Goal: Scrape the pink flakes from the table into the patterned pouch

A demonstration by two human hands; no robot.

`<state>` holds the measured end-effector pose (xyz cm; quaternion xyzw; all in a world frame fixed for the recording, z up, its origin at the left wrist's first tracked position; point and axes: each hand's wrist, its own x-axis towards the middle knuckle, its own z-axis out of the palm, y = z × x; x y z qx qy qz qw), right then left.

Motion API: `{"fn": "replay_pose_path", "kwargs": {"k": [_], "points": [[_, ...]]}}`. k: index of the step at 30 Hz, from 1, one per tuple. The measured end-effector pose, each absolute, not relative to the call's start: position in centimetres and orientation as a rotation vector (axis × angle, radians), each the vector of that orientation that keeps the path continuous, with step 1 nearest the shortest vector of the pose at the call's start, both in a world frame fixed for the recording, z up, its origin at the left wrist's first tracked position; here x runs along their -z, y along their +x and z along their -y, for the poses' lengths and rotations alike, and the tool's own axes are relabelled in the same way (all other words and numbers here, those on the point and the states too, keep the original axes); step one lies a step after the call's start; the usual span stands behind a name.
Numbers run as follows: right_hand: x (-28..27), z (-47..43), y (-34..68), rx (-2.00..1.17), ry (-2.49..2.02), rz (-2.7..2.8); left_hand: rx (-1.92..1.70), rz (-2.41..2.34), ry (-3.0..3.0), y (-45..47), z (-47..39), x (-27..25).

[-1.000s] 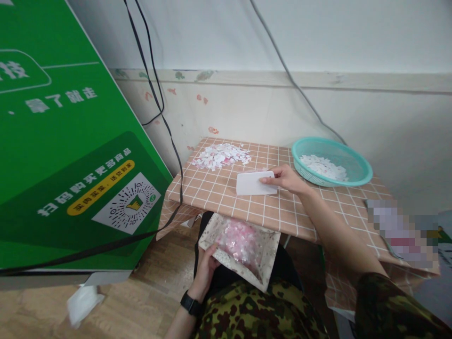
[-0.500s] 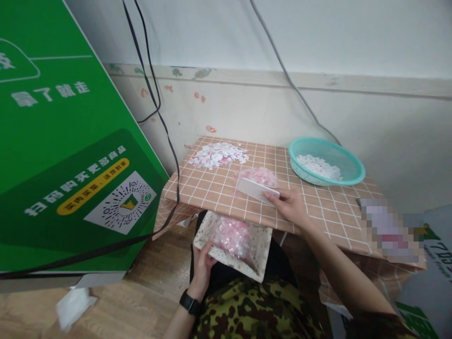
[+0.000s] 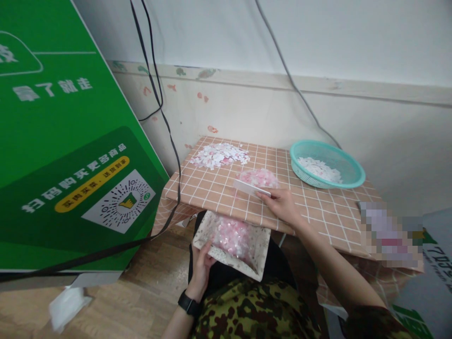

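My left hand (image 3: 202, 262) grips the near left rim of a speckled cream tray (image 3: 259, 256) held below the table's front edge. Inside that tray lies a heap of small shiny pink and clear pieces (image 3: 231, 236). Over the table, my right hand (image 3: 278, 203) pinches one end of a flat white card (image 3: 247, 187), which is tilted on its edge. Just behind the card sits a small pile of pink translucent pieces (image 3: 259, 177) on the checked cloth. Whether the card touches the cloth I cannot tell.
A brown checked tablecloth (image 3: 310, 212) covers the table. White and pink flakes (image 3: 221, 155) are heaped at the back left. A turquoise basket (image 3: 353, 176) with white pieces stands at the back right. At left are a green panel (image 3: 52, 155) and a hanging black cable (image 3: 173, 141).
My right hand and the card have shifted slightly left, and the card shows a narrower face. My left hand and the tray stay nearly in place.
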<state>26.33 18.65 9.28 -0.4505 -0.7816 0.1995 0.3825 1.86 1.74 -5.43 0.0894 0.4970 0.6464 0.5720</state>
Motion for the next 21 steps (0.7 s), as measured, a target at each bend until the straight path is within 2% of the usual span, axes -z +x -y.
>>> {"fn": "replay_pose_path", "kwargs": {"k": [9, 16, 21], "points": [[-10.0, -17.8, 26.9, -0.468, -1.071, 1.979, -1.524, -1.163, 0.198, 1.7, -2.0, 5.1], [-10.6, -18.3, 25.9, -0.568, -0.949, 2.111, -1.513, -1.161, 0.212, 1.8, -1.8, 5.4], [-11.5, -20.4, 25.6, -0.39, -0.919, 2.186, -1.502, -1.157, 0.199, 1.7, -1.8, 5.6]]}}
